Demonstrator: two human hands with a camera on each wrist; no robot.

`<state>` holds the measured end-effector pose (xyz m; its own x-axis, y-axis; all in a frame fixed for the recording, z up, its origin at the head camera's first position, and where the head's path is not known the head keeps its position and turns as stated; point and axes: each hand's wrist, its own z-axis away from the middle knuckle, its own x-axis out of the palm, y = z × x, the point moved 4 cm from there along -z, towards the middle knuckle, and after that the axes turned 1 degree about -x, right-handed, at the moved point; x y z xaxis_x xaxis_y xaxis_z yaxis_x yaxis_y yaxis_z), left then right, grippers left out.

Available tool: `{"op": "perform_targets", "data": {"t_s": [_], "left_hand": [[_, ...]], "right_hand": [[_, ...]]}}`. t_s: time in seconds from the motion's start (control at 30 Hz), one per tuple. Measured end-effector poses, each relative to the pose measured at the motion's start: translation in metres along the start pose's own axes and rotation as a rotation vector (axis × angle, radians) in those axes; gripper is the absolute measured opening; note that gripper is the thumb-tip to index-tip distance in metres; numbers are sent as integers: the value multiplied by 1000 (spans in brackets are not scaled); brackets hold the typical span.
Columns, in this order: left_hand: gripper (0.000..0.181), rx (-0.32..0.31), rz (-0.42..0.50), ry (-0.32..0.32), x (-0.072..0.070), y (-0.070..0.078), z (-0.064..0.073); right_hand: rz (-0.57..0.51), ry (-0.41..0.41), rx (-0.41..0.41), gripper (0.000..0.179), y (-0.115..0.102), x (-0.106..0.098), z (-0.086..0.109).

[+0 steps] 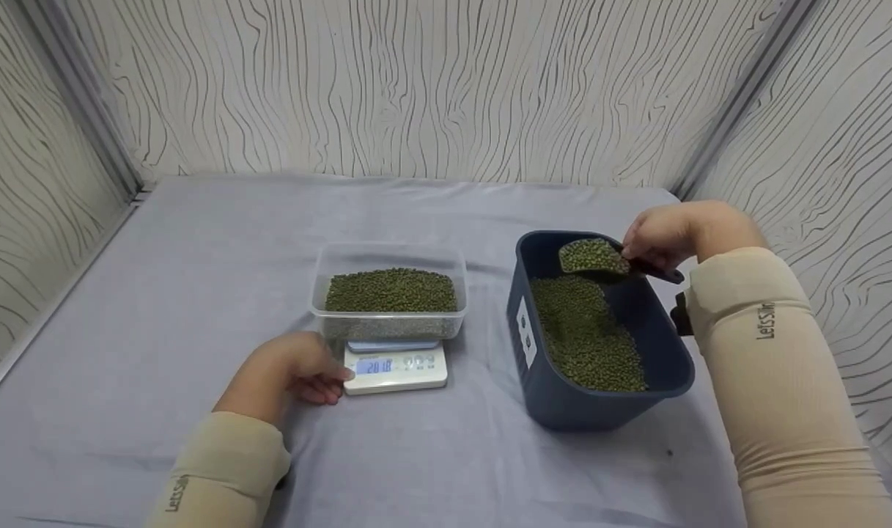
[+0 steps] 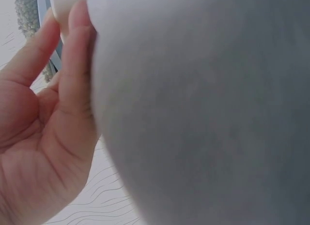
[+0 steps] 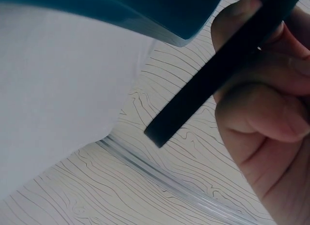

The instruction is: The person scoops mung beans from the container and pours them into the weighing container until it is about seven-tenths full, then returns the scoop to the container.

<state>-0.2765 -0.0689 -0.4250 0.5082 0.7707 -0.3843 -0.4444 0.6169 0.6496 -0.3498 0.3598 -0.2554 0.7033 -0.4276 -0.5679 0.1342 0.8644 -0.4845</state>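
Head view shows a right hand (image 1: 662,233) whose fingers pinch a scoop (image 1: 645,268) by its slim dark handle, inside a smooth blue bin's (image 1: 574,411) rim outline. Small round green beans (image 1: 594,255) fill the bowl, which points left, long axis crosswise. The left hand (image 1: 306,367) pinches a white scale (image 1: 398,381) bearing a translucent box (image 1: 391,254).

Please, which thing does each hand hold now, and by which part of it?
The right hand holds the scoop by its dark handle. The left hand pinches the white scale at its left edge, beside the display.
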Motion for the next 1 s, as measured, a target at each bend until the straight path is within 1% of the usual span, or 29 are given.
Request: {"op": "perform_targets", "data": {"t_s": [0.2, 0.4, 0.67, 0.73, 0.83, 0.9, 1.0], "left_hand": [[18, 6, -2, 2, 0, 0, -1], [18, 0, -4, -4, 0, 0, -2], [17, -2, 17, 2, 2, 1, -2], [17, 5, 13, 6, 3, 1, -3], [18, 12, 8, 11, 3, 2, -3], [18, 14, 1, 13, 3, 2, -3], [18, 12, 3, 10, 3, 1, -3]], "right_hand": [[11, 0, -14, 37, -12, 1, 1], [69, -21, -40, 38, -36, 6, -2], [114, -30, -83, 37, -73, 21, -17], [113, -23, -94, 35, -81, 24, -20], [96, -33, -116, 34, -93, 28, -25], [90, -23, -122, 32, -100, 32, -28], [95, 2, -109, 32, -111, 37, -36]]}}
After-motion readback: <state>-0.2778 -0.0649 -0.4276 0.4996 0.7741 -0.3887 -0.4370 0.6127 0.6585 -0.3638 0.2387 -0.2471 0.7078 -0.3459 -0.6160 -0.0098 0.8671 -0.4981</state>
